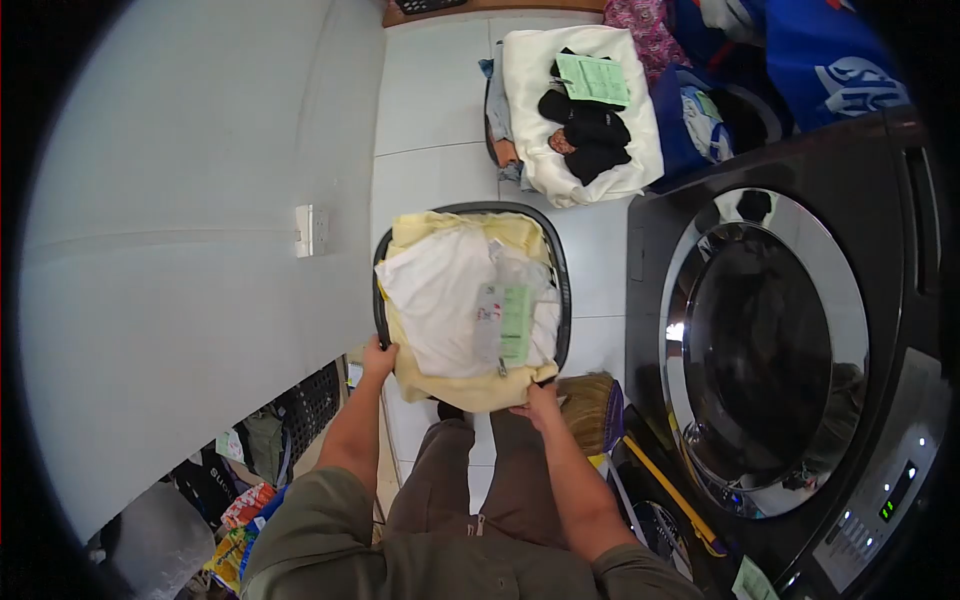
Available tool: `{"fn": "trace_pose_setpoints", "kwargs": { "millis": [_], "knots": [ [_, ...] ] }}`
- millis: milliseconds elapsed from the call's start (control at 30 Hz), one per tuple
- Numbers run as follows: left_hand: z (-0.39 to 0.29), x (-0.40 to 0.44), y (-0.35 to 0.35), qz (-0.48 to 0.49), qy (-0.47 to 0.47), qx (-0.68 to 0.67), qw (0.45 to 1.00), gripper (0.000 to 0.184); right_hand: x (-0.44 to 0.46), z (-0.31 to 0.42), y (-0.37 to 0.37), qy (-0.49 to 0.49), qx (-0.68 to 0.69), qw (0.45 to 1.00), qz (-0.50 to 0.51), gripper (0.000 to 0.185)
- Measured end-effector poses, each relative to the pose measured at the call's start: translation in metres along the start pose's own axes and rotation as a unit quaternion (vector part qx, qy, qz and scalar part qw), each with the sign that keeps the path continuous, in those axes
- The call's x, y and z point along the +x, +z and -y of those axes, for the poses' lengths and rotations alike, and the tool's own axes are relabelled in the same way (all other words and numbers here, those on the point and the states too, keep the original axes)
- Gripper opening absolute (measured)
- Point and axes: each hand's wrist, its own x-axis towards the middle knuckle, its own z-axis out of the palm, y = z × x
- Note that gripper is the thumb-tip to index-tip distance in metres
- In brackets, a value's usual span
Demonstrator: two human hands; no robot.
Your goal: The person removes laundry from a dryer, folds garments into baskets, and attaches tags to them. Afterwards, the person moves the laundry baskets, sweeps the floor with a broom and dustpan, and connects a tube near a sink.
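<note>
Held before my body is a dark laundry basket (566,300), filled with folded white cloth (430,300) and pale yellow cloth (460,392). A green paper slip (515,325) lies on the white cloth, beside a clear plastic piece with a small printed label. My left hand (378,358) is closed around the basket's near-left edge. At its near-right corner my right hand (540,405) grips the rim. The fingers of both hands are partly hidden by the basket.
Beyond stands another load under white cloth (640,165), topped with black garments (600,130) and a green slip (593,80). A black front-loading machine (765,350) is at right, near a broom (590,412). Blue bags (820,50) sit at upper right; a pale wall (180,200) borders the left.
</note>
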Motion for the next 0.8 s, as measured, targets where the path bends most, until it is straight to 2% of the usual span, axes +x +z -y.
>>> {"fn": "trace_pose_setpoints", "kwargs": {
  "millis": [33, 67, 100, 133, 167, 233, 300, 333, 400, 500, 600, 700, 767, 800],
  "knots": [
    [-0.003, -0.003, -0.005, -0.004, -0.007, 0.002, 1.000, 0.041, 0.009, 0.001, 0.013, -0.007, 0.026, 1.000, 0.012, 0.042],
    [-0.012, -0.010, -0.012, -0.109, -0.050, -0.115, 0.986, 0.042, 0.032, -0.002, 0.028, -0.013, 0.050, 0.999, -0.001, 0.043],
    [-0.016, -0.014, -0.015, -0.212, -0.090, -0.227, 0.946, 0.043, 0.055, -0.009, 0.045, -0.018, 0.074, 0.997, -0.014, 0.043],
    [-0.020, -0.020, -0.010, -0.220, -0.096, -0.223, 0.945, 0.043, 0.055, 0.007, 0.062, -0.032, 0.022, 0.999, -0.026, 0.039],
    [-0.023, -0.028, -0.004, -0.051, -0.239, -0.432, 0.868, 0.042, 0.050, 0.020, 0.078, -0.024, 0.016, 0.999, -0.019, 0.039],
    [-0.032, -0.013, 0.000, 0.123, -0.348, -0.612, 0.699, 0.041, 0.054, 0.057, 0.104, -0.039, 0.031, 0.998, -0.030, 0.034],
    [-0.031, 0.014, 0.003, 0.171, -0.195, -0.655, 0.709, 0.038, 0.069, 0.082, 0.124, -0.049, 0.014, 0.998, -0.040, 0.033],
    [-0.034, 0.031, -0.003, 0.140, -0.253, -0.658, 0.695, 0.033, 0.077, 0.091, 0.136, -0.060, 0.011, 0.997, -0.049, 0.031],
    [-0.038, 0.070, -0.010, 0.079, -0.229, -0.638, 0.731, 0.032, 0.100, 0.109, 0.160, -0.065, 0.016, 0.997, -0.030, 0.032],
    [-0.102, 0.126, -0.047, 0.009, -0.209, -0.590, 0.780, 0.032, 0.126, 0.144, 0.202, -0.072, 0.036, 0.997, -0.021, 0.032],
    [-0.144, 0.215, -0.072, -0.002, -0.167, -0.659, 0.734, 0.037, 0.137, 0.211, 0.264, -0.098, 0.043, 0.994, 0.018, 0.031],
    [-0.200, 0.287, -0.093, 0.030, -0.090, -0.736, 0.670, 0.049, 0.202, 0.273, 0.325, -0.180, 0.115, 0.971, 0.103, 0.031],
    [-0.241, 0.313, -0.118, 0.111, 0.019, -0.743, 0.660, 0.061, 0.217, 0.334, 0.367, -0.125, 0.103, 0.968, 0.190, 0.036],
    [-0.253, 0.314, -0.121, 0.114, -0.021, -0.721, 0.683, 0.063, 0.226, 0.363, 0.381, -0.128, 0.116, 0.955, 0.240, 0.041]
  ]
}}
